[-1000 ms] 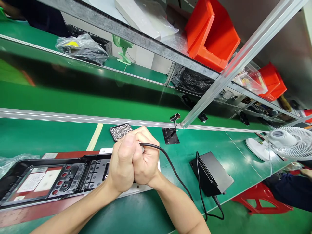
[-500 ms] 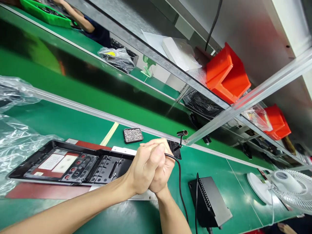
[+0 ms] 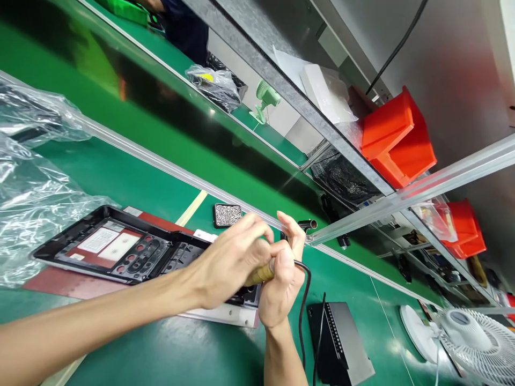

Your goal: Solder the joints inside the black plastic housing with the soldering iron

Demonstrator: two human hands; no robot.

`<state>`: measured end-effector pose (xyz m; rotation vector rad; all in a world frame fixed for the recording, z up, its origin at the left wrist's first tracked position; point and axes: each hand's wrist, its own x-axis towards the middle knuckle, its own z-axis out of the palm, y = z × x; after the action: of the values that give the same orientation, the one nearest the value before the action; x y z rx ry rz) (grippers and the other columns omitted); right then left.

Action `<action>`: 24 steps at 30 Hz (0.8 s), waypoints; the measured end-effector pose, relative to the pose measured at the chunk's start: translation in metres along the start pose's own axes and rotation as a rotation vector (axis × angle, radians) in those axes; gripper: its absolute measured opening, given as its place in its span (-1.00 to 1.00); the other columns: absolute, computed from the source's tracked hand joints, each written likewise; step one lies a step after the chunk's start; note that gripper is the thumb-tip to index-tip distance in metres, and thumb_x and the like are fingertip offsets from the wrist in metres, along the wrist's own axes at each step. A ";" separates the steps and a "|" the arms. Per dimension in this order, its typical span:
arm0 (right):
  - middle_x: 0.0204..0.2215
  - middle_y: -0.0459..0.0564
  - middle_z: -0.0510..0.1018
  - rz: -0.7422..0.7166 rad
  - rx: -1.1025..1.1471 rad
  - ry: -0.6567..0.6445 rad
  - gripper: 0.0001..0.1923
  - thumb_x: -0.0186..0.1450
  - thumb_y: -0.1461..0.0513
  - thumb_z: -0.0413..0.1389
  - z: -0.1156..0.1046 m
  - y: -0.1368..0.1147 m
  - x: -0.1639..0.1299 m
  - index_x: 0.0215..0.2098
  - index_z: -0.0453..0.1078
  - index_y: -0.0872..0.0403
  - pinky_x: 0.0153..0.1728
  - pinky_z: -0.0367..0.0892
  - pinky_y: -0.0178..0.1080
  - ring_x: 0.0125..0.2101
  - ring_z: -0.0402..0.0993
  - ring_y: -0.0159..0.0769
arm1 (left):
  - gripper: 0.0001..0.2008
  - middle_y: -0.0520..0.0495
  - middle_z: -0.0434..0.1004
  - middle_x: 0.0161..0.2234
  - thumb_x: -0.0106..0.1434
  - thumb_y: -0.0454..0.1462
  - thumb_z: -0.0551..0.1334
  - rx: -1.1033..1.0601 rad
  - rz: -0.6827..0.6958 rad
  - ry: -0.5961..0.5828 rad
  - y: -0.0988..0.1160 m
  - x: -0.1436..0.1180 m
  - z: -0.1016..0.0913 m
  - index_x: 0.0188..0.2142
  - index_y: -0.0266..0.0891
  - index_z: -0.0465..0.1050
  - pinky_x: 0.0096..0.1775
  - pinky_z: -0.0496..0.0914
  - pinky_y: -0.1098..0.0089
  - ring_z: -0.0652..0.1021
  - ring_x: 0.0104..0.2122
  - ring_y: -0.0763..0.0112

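Note:
Both hands meet over the right part of a black plastic housing [image 3: 96, 214]. Between them is the tan handle of a soldering iron [image 3: 260, 274], with a black cord [image 3: 306, 300] running out of its back end. My right hand [image 3: 281, 284] pinches the handle near the cord, its upper fingers raised. My left hand [image 3: 229, 260] is curled about the handle's front part; its fingers are partly hidden, and the iron's tip is out of sight. Behind the hands stands an iron holder with a metal tube [image 3: 308, 224].
A small tray of metallic granules [image 3: 227, 215] lies beyond the housing. Clear plastic bags [image 3: 40, 203] are at left. To the right are a black-grey box [image 3: 341, 340] and a white fan [image 3: 462, 332]. A metal post [image 3: 450, 166] and a shelf with red bins [image 3: 396, 136] rise at back right.
My hands were clasped tightly together with the handle hidden. Now they have come apart somewhat, showing the tan handle, and the right fingers have lifted. The view has shifted a little.

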<state>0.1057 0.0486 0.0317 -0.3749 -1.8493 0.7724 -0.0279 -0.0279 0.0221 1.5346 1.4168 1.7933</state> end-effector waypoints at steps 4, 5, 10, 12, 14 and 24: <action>-0.26 0.03 0.69 0.093 0.241 -0.020 -0.42 0.82 0.04 0.14 0.007 -0.004 -0.002 -0.41 0.42 -0.03 -0.17 0.68 -0.11 -0.21 0.75 -0.15 | -0.31 -0.13 0.74 -0.08 0.82 0.32 0.04 0.215 -0.045 0.140 -0.038 -0.023 -0.039 -0.14 -0.07 0.65 0.03 0.51 0.09 0.68 -0.05 0.05; -0.35 -0.03 0.65 0.133 0.337 -0.048 -0.44 0.83 0.06 0.12 0.009 -0.005 -0.003 -0.38 0.39 -0.03 -0.29 0.64 -0.16 -0.37 0.68 -0.23 | -0.40 -0.10 0.75 -0.10 0.83 0.23 0.10 0.284 -0.049 0.150 -0.048 -0.030 -0.048 -0.13 -0.06 0.65 0.04 0.50 0.11 0.69 -0.06 0.08; -0.61 -0.27 0.31 0.232 0.598 -0.059 -0.49 0.84 0.07 0.14 0.017 -0.011 -0.004 -0.33 0.31 -0.05 -0.63 0.32 -0.42 -0.65 0.14 -0.42 | -0.52 -0.13 0.85 -0.07 0.78 0.17 0.20 0.550 -0.028 0.125 -0.093 -0.069 -0.077 -0.07 -0.03 0.72 0.10 0.54 0.06 0.76 -0.06 0.00; -0.62 -0.29 0.22 0.247 0.614 -0.034 -0.45 0.82 0.03 0.17 0.018 -0.014 -0.003 -0.35 0.27 -0.04 -0.63 0.29 -0.46 -0.65 0.05 -0.45 | -0.46 -0.18 0.91 0.08 0.78 0.22 0.17 0.622 -0.023 0.091 -0.109 -0.084 -0.081 0.08 -0.03 0.78 0.22 0.60 0.00 0.81 0.14 -0.12; -0.62 -0.30 0.19 0.290 0.620 -0.025 -0.41 0.81 -0.01 0.19 0.018 -0.016 -0.002 -0.37 0.24 -0.03 -0.62 0.29 -0.47 -0.64 0.02 -0.46 | -0.41 -0.19 0.91 0.29 0.79 0.23 0.16 0.691 -0.013 0.043 -0.121 -0.098 -0.084 0.32 -0.03 0.78 0.40 0.60 -0.09 0.77 0.38 -0.20; -0.63 -0.30 0.06 0.311 0.641 -0.066 -0.35 0.82 -0.08 0.15 0.016 -0.020 -0.001 -0.38 0.13 -0.02 -0.63 0.21 -0.51 -0.65 -0.06 -0.48 | 0.12 -0.11 0.23 0.86 0.66 0.29 0.43 0.826 0.046 -0.279 -0.129 -0.124 -0.105 0.93 0.06 -0.01 0.67 0.53 -0.36 0.47 0.75 -0.42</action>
<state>0.0935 0.0277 0.0408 -0.2198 -1.5110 1.5454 -0.1210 -0.1186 -0.1397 2.0933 2.1070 0.9602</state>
